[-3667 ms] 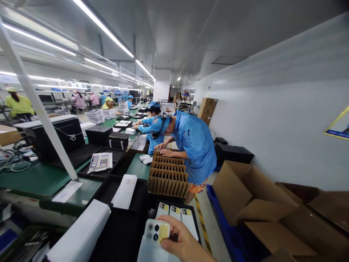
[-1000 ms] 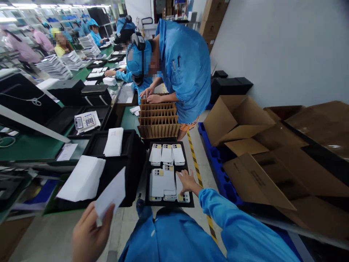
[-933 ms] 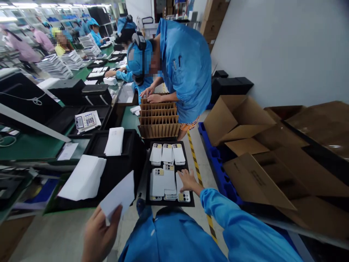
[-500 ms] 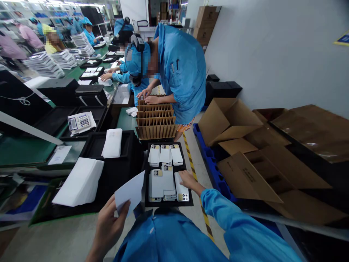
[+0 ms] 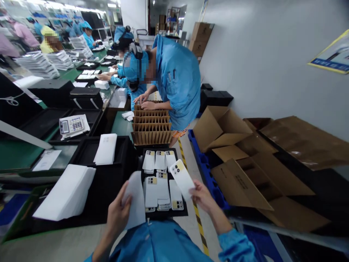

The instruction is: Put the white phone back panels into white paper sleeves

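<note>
My left hand [image 5: 119, 208] pinches a thin white sleeve or sheet [image 5: 137, 205], held upright and slightly curled in front of my body. Between the fingers of my right hand [image 5: 204, 197] is a white phone [image 5: 182, 181], raised and tilted, its back with the camera lenses and yellowish patch facing me. Below, a black tray [image 5: 183, 212] carries several stacked white phones [image 5: 151, 194], with most camera ends pointing away. One phone [image 5: 176, 194] at the tray's right side lies with its lenses toward me. The two hands are apart.
A stack of white sleeves [image 5: 67, 193] lies at left, a smaller stack [image 5: 105, 149] behind it. Ahead, a co-worker [image 5: 177, 80] bends over cardboard dividers [image 5: 151, 137]. Open cardboard boxes [image 5: 242, 182] crowd the right by a blue pallet [image 5: 203, 163]. A calculator [image 5: 73, 125] lies at left.
My right hand has lifted a phone from the tray's right side and turned it, bringing it up and right. My left hand has shifted slightly right with the sleeve. The camera view has shifted.
</note>
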`<state>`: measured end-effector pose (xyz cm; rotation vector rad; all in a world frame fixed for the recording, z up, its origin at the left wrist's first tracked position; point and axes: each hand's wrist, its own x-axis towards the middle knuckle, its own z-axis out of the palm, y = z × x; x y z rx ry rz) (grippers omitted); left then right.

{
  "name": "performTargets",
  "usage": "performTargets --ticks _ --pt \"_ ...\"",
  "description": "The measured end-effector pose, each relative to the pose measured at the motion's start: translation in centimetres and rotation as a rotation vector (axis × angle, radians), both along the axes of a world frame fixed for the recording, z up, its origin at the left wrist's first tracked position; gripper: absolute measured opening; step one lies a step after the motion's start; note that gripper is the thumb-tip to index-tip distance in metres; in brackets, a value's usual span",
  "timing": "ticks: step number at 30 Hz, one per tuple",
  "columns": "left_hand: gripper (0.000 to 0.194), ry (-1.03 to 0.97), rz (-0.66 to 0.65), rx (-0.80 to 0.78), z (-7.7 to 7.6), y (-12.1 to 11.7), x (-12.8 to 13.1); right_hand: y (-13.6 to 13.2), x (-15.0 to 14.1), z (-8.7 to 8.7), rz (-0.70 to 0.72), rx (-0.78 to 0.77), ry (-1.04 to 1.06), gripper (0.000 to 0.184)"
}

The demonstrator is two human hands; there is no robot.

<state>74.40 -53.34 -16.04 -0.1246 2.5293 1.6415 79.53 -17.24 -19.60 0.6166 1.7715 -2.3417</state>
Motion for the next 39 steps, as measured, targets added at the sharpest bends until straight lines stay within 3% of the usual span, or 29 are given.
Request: performTargets --ticks 3,5,8,12,16,19,22,24,27,30,32,39 --pt "0.062 0.059 -0.114 0.033 -0.1 2.2 -0.7 -6.8 -0.3 1.0 0.060 -0.393 -0.020 0.059" --pt "0.050 0.134 -0.182 0.069 0.5 3.2 -0.8 -10.6 -1.0 2.0 0.115 -0.483 0.014 0.055" --pt "0.033 0.186 -0.261 0.138 2.3 3.8 -0.6 -13.9 -1.6 3.1 0.180 -0.468 0.083 0.052" --pt "0.041 0.085 -0.350 0.285 4.5 3.4 0.1 -14.7 -2.0 3.1 0.252 -0.233 0.139 0.046" --pt "0.041 0.173 -0.340 0.156 5.0 3.1 1.1 -13.4 -2.8 4.2 0.344 -0.158 0.232 0.039" --pt "0.033 0.256 -0.321 0.092 5.1 2.7 1.4 -11.7 -3.3 7.5 0.384 0.084 0.486 0.022" --pt "0.033 0.323 -0.222 0.034 5.4 1.9 1.0 -9.9 -2.9 12.5 0.432 0.553 1.082 0.017" --pt "0.040 0.332 -0.096 -0.013 5.6 1.0 0.5 -8.9 -2.1 15.6 0.362 0.889 1.324 0.023" --pt "0.049 0.291 0.066 -0.022 5.5 -0.1 -0.3 -8.5 -0.5 18.6 0.177 1.261 1.419 0.031" --pt "0.055 0.207 0.098 0.018 4.8 -0.7 -0.5 -8.9 0.3 19.6 -0.103 1.303 1.466 0.026" --pt "0.057 0.156 0.089 0.046 4.2 -0.8 -0.5 -9.2 0.4 19.6 -0.207 1.274 1.453 0.025" --pt "0.054 0.155 0.053 0.079 3.2 -0.3 -0.6 -8.6 0.7 19.6 -0.185 1.343 1.295 0.033"
